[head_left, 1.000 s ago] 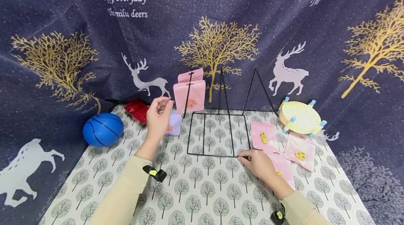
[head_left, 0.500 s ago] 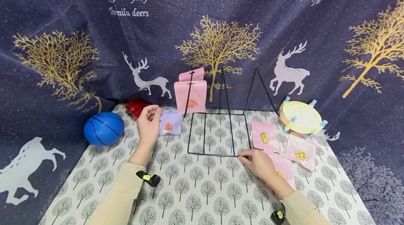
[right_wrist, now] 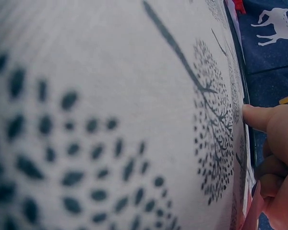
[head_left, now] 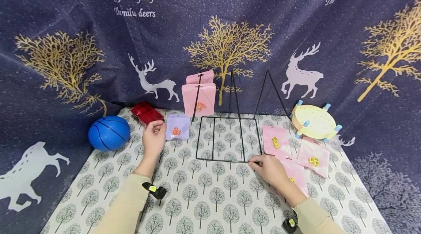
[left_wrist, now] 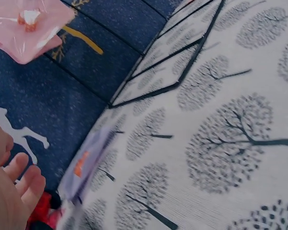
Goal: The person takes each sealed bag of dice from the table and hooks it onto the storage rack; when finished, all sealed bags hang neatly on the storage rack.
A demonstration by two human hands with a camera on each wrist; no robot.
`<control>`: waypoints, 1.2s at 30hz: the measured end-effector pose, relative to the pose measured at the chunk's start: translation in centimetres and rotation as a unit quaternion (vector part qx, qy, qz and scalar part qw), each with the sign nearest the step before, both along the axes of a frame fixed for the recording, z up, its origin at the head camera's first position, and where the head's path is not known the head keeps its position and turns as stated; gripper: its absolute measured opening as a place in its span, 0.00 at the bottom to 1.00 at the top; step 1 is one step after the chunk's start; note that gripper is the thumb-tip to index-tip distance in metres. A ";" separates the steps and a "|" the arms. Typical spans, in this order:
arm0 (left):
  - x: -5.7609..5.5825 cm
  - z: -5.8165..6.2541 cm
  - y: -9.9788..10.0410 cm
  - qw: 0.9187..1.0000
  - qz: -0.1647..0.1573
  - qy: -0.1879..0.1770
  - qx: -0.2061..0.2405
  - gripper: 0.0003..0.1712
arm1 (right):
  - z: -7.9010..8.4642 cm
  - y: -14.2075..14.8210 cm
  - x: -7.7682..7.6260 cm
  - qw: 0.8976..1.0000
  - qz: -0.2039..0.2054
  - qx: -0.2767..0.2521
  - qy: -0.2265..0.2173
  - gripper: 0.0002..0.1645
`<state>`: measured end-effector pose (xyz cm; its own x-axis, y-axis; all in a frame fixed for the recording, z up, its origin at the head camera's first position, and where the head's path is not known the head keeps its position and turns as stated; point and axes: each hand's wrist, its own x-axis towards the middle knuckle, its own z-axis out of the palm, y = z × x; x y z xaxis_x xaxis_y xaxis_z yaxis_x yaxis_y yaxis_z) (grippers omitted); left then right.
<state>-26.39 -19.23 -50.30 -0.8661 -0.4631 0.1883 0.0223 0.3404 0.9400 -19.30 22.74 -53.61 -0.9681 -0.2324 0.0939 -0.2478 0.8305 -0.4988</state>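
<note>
My left hand point(head_left: 154, 141) is raised beside a small purple zip bag point(head_left: 171, 126) with orange dice in it. Its fingers are loosely bent and hold nothing, as the left wrist view also shows. My right hand point(head_left: 270, 171) pinches the front right corner of a black wire rack point(head_left: 230, 161), thumb on the frame point(right_wrist: 252, 148) and other fingers curled. Two pink zip bags point(head_left: 189, 99) hang one behind the other on the rack's left prong, the front one with orange dice. The purple bag point(left_wrist: 92, 160) stands just past the left fingers.
A dark red shiny packet point(head_left: 147, 112) lies behind my left hand, near a blue ball point(head_left: 109, 133). Pink bags with yellow dice point(head_left: 271, 131) lie right of the rack, one partly under my right arm. A yellow round stand with blue legs point(head_left: 314, 121) is at the back right.
My left hand has drawn back left and down from the hanging pink bags, uncovering the purple bag. The right hand keeps its place on the rack.
</note>
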 end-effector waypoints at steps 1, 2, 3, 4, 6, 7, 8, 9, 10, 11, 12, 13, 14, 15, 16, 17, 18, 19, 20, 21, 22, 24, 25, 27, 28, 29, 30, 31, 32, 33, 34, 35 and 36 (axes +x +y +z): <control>0.1 -0.3 -0.1 1.000 0.001 -0.008 -0.003 0.14 | 0.0 0.0 0.0 1.000 0.001 0.000 0.000 0.04; 0.2 -0.6 -0.1 1.000 0.002 -0.014 -0.010 0.15 | 0.0 0.0 0.0 1.000 0.001 0.001 0.001 0.04; 0.2 -0.8 -0.1 1.000 0.002 -0.020 -0.015 0.15 | -0.1 0.0 0.0 1.000 0.002 0.001 0.002 0.04; 0.3 -1.0 -0.1 0.999 0.003 -0.028 -0.023 0.15 | -0.1 0.0 0.0 1.000 0.002 0.001 0.004 0.04; 0.5 -1.3 -0.1 0.998 0.002 -0.041 -0.037 0.15 | -0.1 0.1 0.0 1.000 0.003 -0.001 0.006 0.04; 0.6 -1.5 -0.1 0.998 -0.001 -0.048 -0.045 0.16 | -0.1 0.1 0.0 1.000 0.002 -0.001 0.007 0.04; 0.6 -1.6 -0.1 0.997 -0.004 -0.057 -0.055 0.17 | -0.1 0.1 0.0 1.000 0.002 -0.001 0.007 0.04; 0.6 -1.8 -0.1 0.996 -0.009 -0.065 -0.059 0.17 | -0.1 0.1 0.0 1.000 0.002 0.000 0.008 0.04; 0.6 -1.9 0.0 0.995 -0.014 -0.074 -0.071 0.18 | -0.1 0.1 0.0 1.000 0.001 0.001 0.009 0.04; 0.6 -2.1 0.0 0.994 -0.019 -0.079 -0.079 0.19 | -0.1 0.1 0.0 1.000 0.001 0.002 0.009 0.04; 0.6 -2.2 0.1 0.992 -0.025 -0.085 -0.091 0.20 | -0.1 0.1 0.0 1.000 0.001 0.003 0.009 0.04; 0.6 -2.3 0.2 0.990 -0.032 -0.088 -0.102 0.21 | -0.1 0.1 0.0 1.000 0.001 0.004 0.010 0.04; 0.5 -2.4 0.3 0.988 -0.039 -0.088 -0.117 0.22 | -0.1 0.1 0.0 1.000 0.001 0.004 0.009 0.04; 0.4 -2.4 0.5 0.987 -0.046 -0.086 -0.131 0.23 | -0.1 0.1 0.0 1.000 0.001 0.004 0.009 0.04; 0.3 -2.5 0.7 0.984 -0.052 -0.083 -0.149 0.24 | -0.1 0.0 0.1 1.000 0.000 0.003 0.008 0.04; 0.2 -2.5 0.9 0.981 -0.060 -0.079 -0.164 0.25 | 0.0 0.0 0.1 1.000 0.000 0.002 0.006 0.04; 0.1 -2.6 1.1 0.978 -0.067 -0.075 -0.182 0.25 | 0.0 0.0 0.1 1.000 0.000 0.001 0.005 0.04; 0.0 -2.7 1.3 0.975 -0.076 -0.071 -0.197 0.26 | 0.0 0.0 0.1 1.000 -0.001 -0.001 0.003 0.04; -0.1 -2.8 1.5 0.971 -0.084 -0.066 -0.213 0.27 | 0.0 0.0 0.1 1.000 -0.001 -0.003 0.002 0.04; -0.2 -2.9 1.7 0.967 -0.093 -0.065 -0.228 0.28 | 0.0 0.0 0.1 1.000 -0.001 -0.005 0.001 0.04; -0.3 -3.0 1.9 0.963 -0.102 -0.064 -0.240 0.28 | 0.0 0.0 0.1 1.000 -0.001 -0.006 0.000 0.04; -0.4 -3.1 2.2 0.955 -0.120 -0.068 -0.262 0.30 | -0.1 0.0 0.1 1.000 -0.003 -0.007 -0.002 0.04; -0.4 -3.2 2.3 0.951 -0.129 -0.069 -0.271 0.30 | -0.1 0.0 0.1 1.000 -0.004 -0.008 -0.004 0.04; -0.3 -3.2 2.4 0.943 -0.144 -0.075 -0.291 0.30 | -0.1 -0.1 0.1 1.000 -0.004 -0.008 -0.006 0.04; -0.2 -3.3 2.5 0.939 -0.148 -0.076 -0.300 0.29 | -0.1 -0.1 0.1 1.000 -0.005 -0.007 -0.007 0.04; -0.2 -3.3 2.5 0.936 -0.152 -0.077 -0.309 0.28 | -0.1 -0.1 0.1 1.000 -0.005 -0.008 -0.008 0.04; -0.1 -3.4 2.6 0.933 -0.155 -0.076 -0.316 0.27 | -0.1 -0.1 0.1 1.000 -0.005 -0.008 -0.008 0.04; -0.1 -3.4 2.6 0.930 -0.158 -0.074 -0.322 0.26 | 0.0 -0.1 0.1 1.000 -0.004 -0.009 -0.007 0.04; 0.0 -3.4 2.6 0.928 -0.160 -0.072 -0.329 0.25 | 0.0 -0.1 0.1 1.000 -0.003 -0.009 -0.007 0.04; 0.1 -3.4 2.7 0.926 -0.162 -0.070 -0.335 0.24 | 0.0 -0.1 0.1 1.000 -0.003 -0.010 -0.006 0.04; 0.3 -3.4 2.7 0.923 -0.163 -0.066 -0.342 0.24 | 0.1 -0.1 0.1 1.000 -0.003 -0.010 -0.006 0.04; 0.4 -3.3 2.8 0.920 -0.164 -0.063 -0.349 0.24 | 0.1 -0.1 0.0 1.000 -0.003 -0.010 -0.005 0.04; 0.6 -3.3 2.8 0.918 -0.166 -0.061 -0.355 0.23 | 0.1 0.0 0.0 1.000 -0.003 -0.009 -0.005 0.04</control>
